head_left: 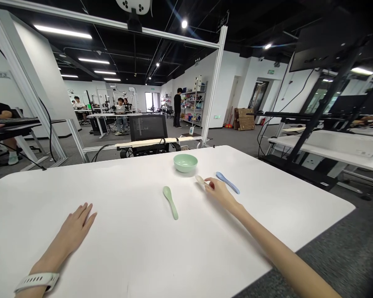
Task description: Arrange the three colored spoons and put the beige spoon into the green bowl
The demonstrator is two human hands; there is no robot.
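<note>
On the white table (143,248) my left hand (76,225) lies flat, palm down, fingers stretched out and holding nothing. My right hand (219,192) reaches forward, its fingers closed round the handle of a cream spoon (200,179) whose bowl end pokes out to the left. A green spoon (170,201) lies loose between my hands. A blue spoon (228,182) lies just right of my right hand. A pale green bowl (185,162) stands upright beyond the cream spoon, near the table's far edge.
A black office chair (149,130) stands behind the table's far edge. A metal frame post (214,87) rises at the back. Another white desk with black stands (329,145) is on the right. People sit and stand at desks far off.
</note>
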